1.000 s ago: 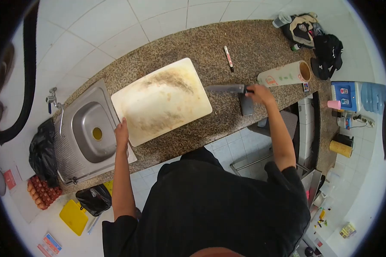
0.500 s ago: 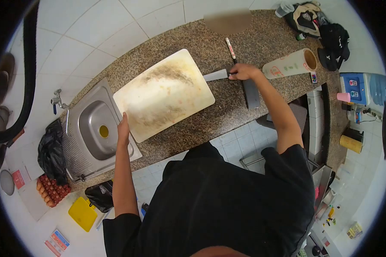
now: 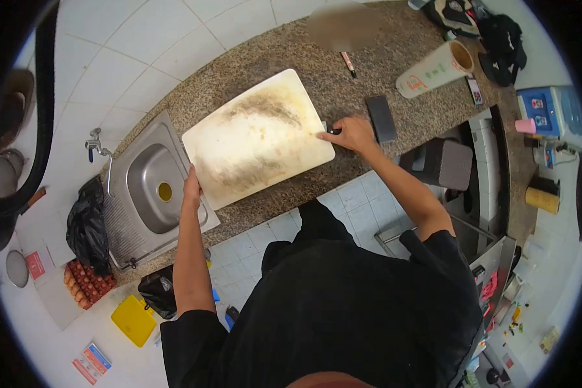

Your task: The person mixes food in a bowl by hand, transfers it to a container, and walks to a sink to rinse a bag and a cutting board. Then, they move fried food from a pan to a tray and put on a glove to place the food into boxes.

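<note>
A stained white cutting board (image 3: pixel 258 139) lies slanted on the speckled stone counter (image 3: pixel 258 64). At the board's lower left edge is my left hand (image 3: pixel 193 187), its fingers against the side near the sink. My right hand (image 3: pixel 352 134) is at the right edge, closed around the black handle of a knife (image 3: pixel 324 125), with its thumb at the board. Most of the blade is hidden under or behind the board. A dark rectangular block (image 3: pixel 381 119) lies just right of my right hand.
The steel sink (image 3: pixel 154 187) and tap (image 3: pixel 96 145) are at the left. A large plastic-wrapped roll (image 3: pixel 433 70), a marker (image 3: pixel 348 64) and a phone (image 3: pixel 474 90) lie on the counter's right part. Black bags and an egg tray (image 3: pixel 87 284) stand beyond the sink.
My right hand has moved left with the knife, whose blade has mostly slid out of sight at the board. My left hand stays at the board's edge. The view has shifted slightly.
</note>
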`<control>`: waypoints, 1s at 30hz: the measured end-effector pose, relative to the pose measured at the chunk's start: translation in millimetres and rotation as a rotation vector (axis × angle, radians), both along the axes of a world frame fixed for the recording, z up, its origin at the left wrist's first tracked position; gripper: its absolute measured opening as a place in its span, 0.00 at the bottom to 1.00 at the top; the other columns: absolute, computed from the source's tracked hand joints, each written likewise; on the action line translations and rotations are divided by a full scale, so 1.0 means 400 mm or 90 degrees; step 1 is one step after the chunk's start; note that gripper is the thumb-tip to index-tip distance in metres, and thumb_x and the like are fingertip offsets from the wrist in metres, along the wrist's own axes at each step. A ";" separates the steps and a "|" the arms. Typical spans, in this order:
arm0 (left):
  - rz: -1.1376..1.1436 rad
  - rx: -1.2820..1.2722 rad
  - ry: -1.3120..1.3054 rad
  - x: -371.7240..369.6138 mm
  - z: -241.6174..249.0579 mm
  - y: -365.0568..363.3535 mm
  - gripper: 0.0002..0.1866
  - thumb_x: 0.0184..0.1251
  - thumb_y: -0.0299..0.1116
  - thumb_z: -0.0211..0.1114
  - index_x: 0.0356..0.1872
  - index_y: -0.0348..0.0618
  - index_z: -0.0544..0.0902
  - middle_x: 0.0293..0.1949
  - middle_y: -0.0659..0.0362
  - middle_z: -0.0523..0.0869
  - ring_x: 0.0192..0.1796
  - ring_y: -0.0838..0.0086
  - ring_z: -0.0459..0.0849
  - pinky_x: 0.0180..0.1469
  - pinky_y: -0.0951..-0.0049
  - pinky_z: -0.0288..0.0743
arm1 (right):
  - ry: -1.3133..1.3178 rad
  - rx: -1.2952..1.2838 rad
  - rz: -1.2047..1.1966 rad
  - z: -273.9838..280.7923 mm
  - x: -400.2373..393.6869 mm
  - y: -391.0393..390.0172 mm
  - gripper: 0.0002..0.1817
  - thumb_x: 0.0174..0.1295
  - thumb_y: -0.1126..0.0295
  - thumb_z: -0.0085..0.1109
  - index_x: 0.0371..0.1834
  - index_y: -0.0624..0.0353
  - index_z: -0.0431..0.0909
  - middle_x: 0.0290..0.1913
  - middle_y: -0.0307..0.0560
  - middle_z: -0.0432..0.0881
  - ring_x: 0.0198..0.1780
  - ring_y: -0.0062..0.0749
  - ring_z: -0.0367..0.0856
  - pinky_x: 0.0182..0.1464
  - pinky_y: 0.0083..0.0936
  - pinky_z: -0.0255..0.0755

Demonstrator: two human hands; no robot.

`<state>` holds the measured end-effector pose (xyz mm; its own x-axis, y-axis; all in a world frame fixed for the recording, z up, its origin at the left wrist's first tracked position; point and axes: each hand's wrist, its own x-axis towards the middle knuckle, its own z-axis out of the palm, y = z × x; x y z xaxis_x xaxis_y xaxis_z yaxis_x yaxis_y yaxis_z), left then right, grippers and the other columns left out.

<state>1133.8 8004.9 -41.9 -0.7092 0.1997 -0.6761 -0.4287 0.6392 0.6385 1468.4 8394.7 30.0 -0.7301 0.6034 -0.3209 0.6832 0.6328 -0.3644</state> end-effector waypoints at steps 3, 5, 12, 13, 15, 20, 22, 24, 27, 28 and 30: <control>-0.076 -0.031 -0.092 0.073 0.076 0.025 0.37 0.74 0.63 0.44 0.59 0.35 0.78 0.54 0.52 0.82 0.53 0.67 0.79 0.57 0.67 0.71 | 0.025 0.014 -0.034 0.008 0.127 -0.061 0.38 0.41 0.25 0.62 0.28 0.52 0.89 0.24 0.48 0.85 0.30 0.44 0.85 0.33 0.37 0.76; -0.129 -0.056 -0.115 0.137 0.064 0.028 0.33 0.77 0.59 0.43 0.62 0.39 0.77 0.58 0.52 0.81 0.56 0.69 0.79 0.62 0.66 0.68 | 0.028 0.028 -0.057 0.013 0.225 -0.104 0.38 0.41 0.25 0.62 0.27 0.53 0.89 0.24 0.48 0.85 0.29 0.44 0.84 0.33 0.37 0.76; -0.254 0.165 0.290 0.341 -0.116 -0.129 0.27 0.80 0.46 0.46 0.62 0.29 0.74 0.59 0.49 0.78 0.60 0.67 0.75 0.65 0.69 0.65 | 0.093 0.070 -0.139 0.028 0.703 -0.382 0.35 0.46 0.27 0.59 0.18 0.53 0.84 0.19 0.47 0.80 0.28 0.46 0.80 0.40 0.37 0.69; -0.272 0.256 0.120 0.385 -0.060 -0.142 0.24 0.81 0.42 0.44 0.65 0.32 0.69 0.61 0.47 0.77 0.62 0.66 0.75 0.66 0.67 0.66 | 0.112 0.083 -0.152 0.047 0.774 -0.426 0.36 0.46 0.27 0.60 0.17 0.53 0.83 0.18 0.48 0.79 0.27 0.47 0.79 0.38 0.38 0.69; -0.232 0.336 -0.119 0.798 0.312 -0.090 0.23 0.81 0.41 0.44 0.68 0.39 0.61 0.61 0.48 0.76 0.58 0.63 0.79 0.59 0.67 0.74 | 0.101 0.113 -0.276 0.094 1.102 -0.613 0.36 0.46 0.27 0.60 0.16 0.54 0.82 0.17 0.49 0.78 0.26 0.48 0.78 0.36 0.38 0.68; -0.450 0.329 -0.019 1.127 0.366 -0.076 0.21 0.80 0.40 0.49 0.64 0.37 0.65 0.57 0.49 0.79 0.55 0.65 0.80 0.55 0.67 0.75 | 0.079 0.012 -0.463 0.124 1.551 -0.870 0.34 0.49 0.31 0.62 0.19 0.56 0.84 0.18 0.49 0.80 0.24 0.48 0.77 0.30 0.37 0.68; -0.531 0.358 -0.033 1.289 0.388 -0.023 0.20 0.79 0.38 0.51 0.63 0.37 0.66 0.55 0.50 0.79 0.54 0.66 0.81 0.54 0.67 0.76 | 0.055 0.017 -0.593 0.125 1.739 -0.969 0.37 0.49 0.27 0.58 0.26 0.56 0.86 0.25 0.52 0.83 0.32 0.51 0.83 0.35 0.40 0.73; -0.575 0.408 -0.103 1.410 0.475 0.057 0.20 0.77 0.35 0.55 0.62 0.35 0.66 0.53 0.50 0.80 0.50 0.69 0.81 0.52 0.69 0.76 | -0.042 0.025 -0.747 0.166 1.875 -1.056 0.37 0.53 0.28 0.55 0.30 0.58 0.86 0.32 0.55 0.85 0.36 0.52 0.84 0.38 0.42 0.74; -0.673 0.458 -0.122 1.757 0.534 0.151 0.15 0.76 0.34 0.56 0.55 0.36 0.68 0.51 0.51 0.80 0.48 0.72 0.81 0.51 0.71 0.76 | -0.037 0.112 -1.102 0.157 2.207 -1.246 0.36 0.58 0.32 0.54 0.29 0.61 0.85 0.31 0.57 0.85 0.36 0.54 0.83 0.38 0.42 0.73; -0.728 0.479 -0.110 1.860 0.534 0.175 0.13 0.76 0.34 0.56 0.53 0.36 0.69 0.50 0.52 0.81 0.47 0.74 0.80 0.50 0.71 0.76 | 0.026 0.154 -1.185 0.144 2.309 -1.311 0.35 0.60 0.34 0.54 0.28 0.62 0.84 0.28 0.56 0.83 0.33 0.50 0.81 0.37 0.40 0.72; -0.804 0.471 -0.080 2.068 0.512 0.226 0.12 0.77 0.34 0.55 0.50 0.37 0.69 0.47 0.53 0.80 0.45 0.77 0.79 0.49 0.74 0.74 | 0.092 0.191 -1.289 0.131 2.447 -1.405 0.34 0.62 0.36 0.54 0.27 0.64 0.82 0.26 0.55 0.81 0.29 0.47 0.80 0.35 0.38 0.71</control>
